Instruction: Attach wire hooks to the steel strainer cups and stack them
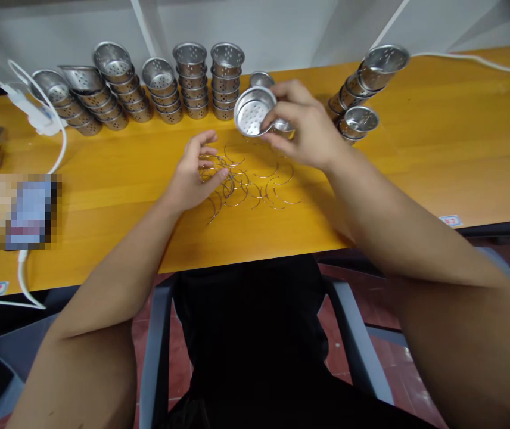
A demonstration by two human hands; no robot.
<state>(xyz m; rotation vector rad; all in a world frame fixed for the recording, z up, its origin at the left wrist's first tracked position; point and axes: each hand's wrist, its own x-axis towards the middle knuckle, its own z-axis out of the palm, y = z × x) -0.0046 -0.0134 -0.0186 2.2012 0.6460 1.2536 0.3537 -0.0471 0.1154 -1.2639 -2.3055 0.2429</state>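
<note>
My right hand (304, 128) grips a small perforated steel strainer cup (252, 112), tilted so its open mouth faces me, above the orange table (438, 149). My left hand (195, 170) rests on a loose pile of thin curved wire handles (248, 182), fingers pinched over some of the wires at the pile's left edge. Another cup (261, 78) stands just behind the held one.
Leaning stacks of the same steel cups (125, 89) line the table's back edge at left and centre, with more stacked cups (362, 89) at the right. White cables and a plug (36, 113) lie at the left, beside a blurred phone-like object (29, 211). A chair sits below.
</note>
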